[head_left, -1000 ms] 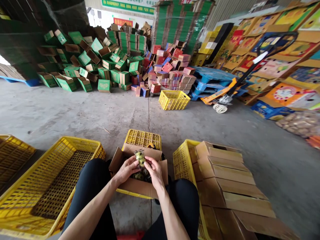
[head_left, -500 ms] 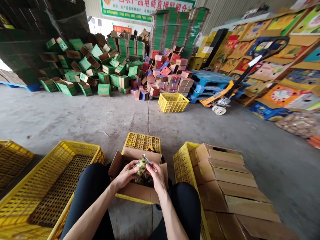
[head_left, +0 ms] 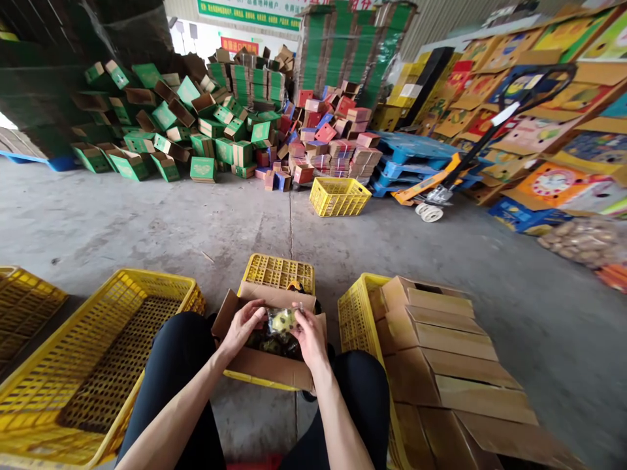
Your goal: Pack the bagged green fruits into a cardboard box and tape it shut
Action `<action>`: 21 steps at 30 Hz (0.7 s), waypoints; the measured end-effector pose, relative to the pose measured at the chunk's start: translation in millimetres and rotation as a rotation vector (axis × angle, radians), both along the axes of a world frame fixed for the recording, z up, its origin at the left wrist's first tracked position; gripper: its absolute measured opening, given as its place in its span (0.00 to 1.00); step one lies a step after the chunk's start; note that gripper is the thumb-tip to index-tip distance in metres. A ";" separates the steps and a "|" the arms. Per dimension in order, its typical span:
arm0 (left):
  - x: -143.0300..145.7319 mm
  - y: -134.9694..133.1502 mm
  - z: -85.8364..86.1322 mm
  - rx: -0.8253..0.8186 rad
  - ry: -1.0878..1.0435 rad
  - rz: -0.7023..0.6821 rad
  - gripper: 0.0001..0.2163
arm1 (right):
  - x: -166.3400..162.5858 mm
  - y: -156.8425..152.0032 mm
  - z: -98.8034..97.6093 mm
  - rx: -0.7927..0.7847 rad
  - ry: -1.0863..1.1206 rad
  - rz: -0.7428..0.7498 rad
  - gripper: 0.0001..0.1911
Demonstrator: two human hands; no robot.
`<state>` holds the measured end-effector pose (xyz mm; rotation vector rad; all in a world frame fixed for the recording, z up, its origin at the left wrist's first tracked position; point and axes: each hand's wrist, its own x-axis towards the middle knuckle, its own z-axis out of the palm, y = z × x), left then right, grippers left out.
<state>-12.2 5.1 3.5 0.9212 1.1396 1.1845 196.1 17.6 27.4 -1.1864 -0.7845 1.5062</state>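
Note:
My left hand [head_left: 245,326] pinches the left edge of a clear plastic bag [head_left: 282,320] holding what looks like a yellow-green fruit, with dark spots showing on it. At its other end my right hand [head_left: 308,331] grips the same bag, so it stretches level between both hands. Right below is an open cardboard box [head_left: 274,367] with its flaps spread, and several dark, plastic-wrapped fruits [head_left: 272,344] lie inside. The box rests on a yellow crate [head_left: 262,380] between my knees. What kind of fruit it is I cannot make out.
Left of me stands a yellow crate [head_left: 183,287]. On the right, another yellow crate [head_left: 360,320] holds several cardboard boxes [head_left: 455,359]. Farther off are a yellow crate [head_left: 339,198], a pallet jack [head_left: 435,189], blue pallets [head_left: 411,153] and heaped green boxes [head_left: 203,168].
The bag has turned from slanted to nearly level, and its fruit shows more openly. My hands have spread slightly apart. The view has tilted down a little.

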 end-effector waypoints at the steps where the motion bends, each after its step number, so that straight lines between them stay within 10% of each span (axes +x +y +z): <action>1: -4.5 1.2 1.9 0.070 0.154 0.083 0.28 | 4.8 2.1 -0.7 -0.008 0.007 -0.072 0.29; 7: -39.6 1.8 -1.3 0.303 0.951 0.414 0.29 | 48.4 7.6 -5.5 -0.060 -0.269 -0.425 0.36; 11: -65.5 0.3 -13.3 0.032 0.946 0.356 0.39 | 70.5 1.9 -6.9 -0.202 -0.352 -0.332 0.32; 21: -85.8 19.6 -17.9 -0.183 0.820 0.304 0.10 | 74.7 35.4 6.2 -0.131 -0.367 -0.337 0.25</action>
